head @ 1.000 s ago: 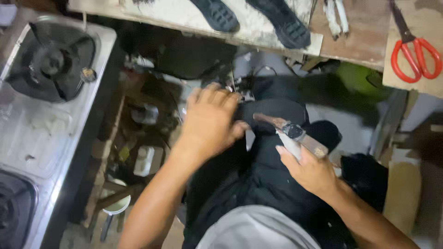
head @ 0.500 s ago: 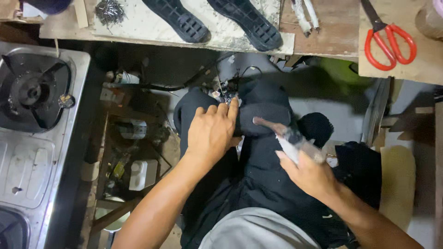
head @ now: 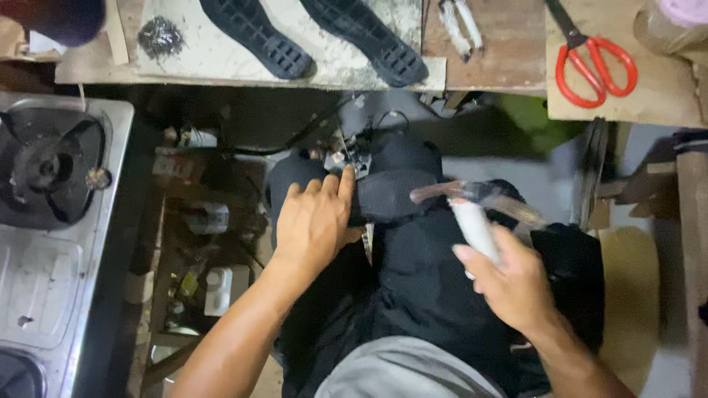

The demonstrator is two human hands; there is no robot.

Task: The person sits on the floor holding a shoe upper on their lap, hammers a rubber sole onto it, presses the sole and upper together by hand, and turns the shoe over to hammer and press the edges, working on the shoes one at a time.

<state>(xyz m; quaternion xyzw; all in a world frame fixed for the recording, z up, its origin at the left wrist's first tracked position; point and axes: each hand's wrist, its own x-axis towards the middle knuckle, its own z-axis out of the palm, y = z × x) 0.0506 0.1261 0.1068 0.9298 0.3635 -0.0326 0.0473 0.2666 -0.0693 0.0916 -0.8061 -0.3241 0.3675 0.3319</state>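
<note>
Left hand (head: 313,221) pressed open on black shoe (head: 394,195) on lap, right hand (head: 516,284) gripping white-handled hammer (head: 476,214)

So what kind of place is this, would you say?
Probably a small shoe repair or shoemaking workshop. Two black shoe soles lie on a worn wooden bench beside red-handled scissors, and the right hand holds a hammer over a black shoe that the left hand steadies.
</note>
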